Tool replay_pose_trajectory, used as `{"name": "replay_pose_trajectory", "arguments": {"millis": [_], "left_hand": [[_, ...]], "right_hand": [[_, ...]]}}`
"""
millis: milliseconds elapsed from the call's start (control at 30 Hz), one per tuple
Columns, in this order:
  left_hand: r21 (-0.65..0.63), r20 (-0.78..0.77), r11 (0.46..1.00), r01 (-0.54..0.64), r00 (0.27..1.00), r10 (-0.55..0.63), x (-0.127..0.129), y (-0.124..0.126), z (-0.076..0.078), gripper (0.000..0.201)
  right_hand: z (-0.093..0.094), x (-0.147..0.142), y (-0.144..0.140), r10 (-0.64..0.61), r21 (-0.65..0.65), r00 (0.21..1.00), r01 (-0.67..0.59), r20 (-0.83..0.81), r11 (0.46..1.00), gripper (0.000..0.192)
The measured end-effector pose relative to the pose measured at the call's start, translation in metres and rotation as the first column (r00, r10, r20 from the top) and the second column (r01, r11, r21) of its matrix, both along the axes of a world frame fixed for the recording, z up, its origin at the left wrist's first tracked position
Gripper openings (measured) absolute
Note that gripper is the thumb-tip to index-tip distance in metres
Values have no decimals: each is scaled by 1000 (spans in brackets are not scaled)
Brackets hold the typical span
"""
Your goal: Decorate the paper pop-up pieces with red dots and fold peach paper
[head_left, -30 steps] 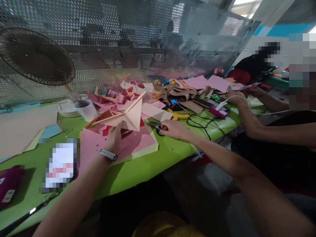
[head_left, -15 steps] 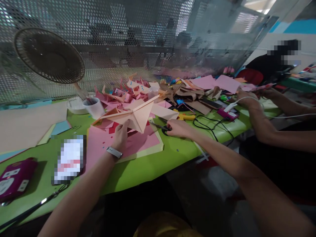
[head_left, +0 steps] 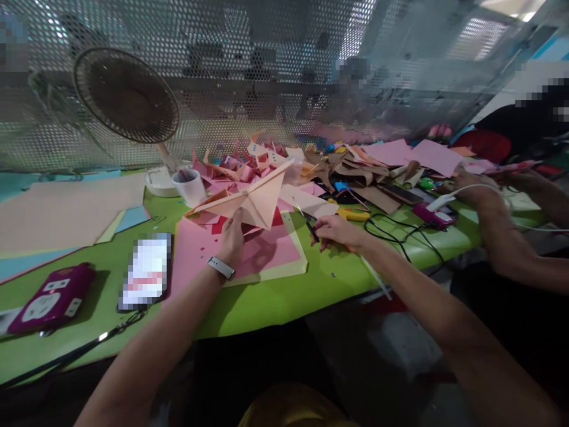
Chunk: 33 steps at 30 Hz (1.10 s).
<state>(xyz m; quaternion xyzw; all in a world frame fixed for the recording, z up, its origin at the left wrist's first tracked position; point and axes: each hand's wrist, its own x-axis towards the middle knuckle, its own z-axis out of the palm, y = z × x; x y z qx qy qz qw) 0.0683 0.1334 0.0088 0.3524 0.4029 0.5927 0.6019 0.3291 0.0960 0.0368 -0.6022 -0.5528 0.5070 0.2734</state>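
Note:
My left hand (head_left: 232,240), with a watch (head_left: 221,267) on its wrist, is closed on a folded peach paper piece (head_left: 262,201) with pointed wings. It holds the paper above a pink sheet (head_left: 267,255) strewn with small red scraps. To the right, my right hand (head_left: 338,231) is closed round a pair of dark scissors (head_left: 310,226), whose blades point up and left, away from the peach paper. My fingers hide part of the handles. A yellow tool (head_left: 353,214) lies just behind this hand.
A fan (head_left: 127,95) and a white cup (head_left: 189,188) stand at the back left. Nearer are a phone (head_left: 146,270) and a purple device (head_left: 56,296). Paper pieces (head_left: 246,169) are heaped behind. At right, a co-worker's hand (head_left: 478,187) is beside a black cable (head_left: 402,252).
My right hand has turned the scissors from pointing left to pointing more upward, their tips now farther from the paper. The camera view has swung left; my left hand still holds the peach paper.

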Motion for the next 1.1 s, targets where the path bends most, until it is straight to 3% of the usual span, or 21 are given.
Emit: {"name": "replay_pose_trajectory", "arguments": {"millis": [100,200,367,533,800,900,1100], "left_hand": [[-13,34,999,-38,999,39,0,0,2,33],[-47,57,998,-52,997,55,2,-1,5,31],[-40,62,999,-17,998,19,5,-6,7,31],[34,-12,992,119,993,-118,3,-8,4,24],[-89,-14,990,106,994,-108,7,-8,0,27],[-60,-45,986,154,987,-157,6,-9,0,28],[-154,-107,949,275,950,-293,4,-12,1,24]], "right_hand": [[-10,-15,-15,-47,-29,959,40,-281,999,23],[-18,-32,-28,-37,-13,932,35,-360,999,34],[-21,-46,-32,29,1,930,-31,-365,1000,47],[-24,-47,-31,40,-24,933,-52,-357,998,47],[-23,-50,-34,24,2,917,-25,-398,1000,48],[-20,-51,-33,12,8,915,-9,-403,1000,49],[-20,-52,-31,29,28,904,-19,-427,999,45]]}}
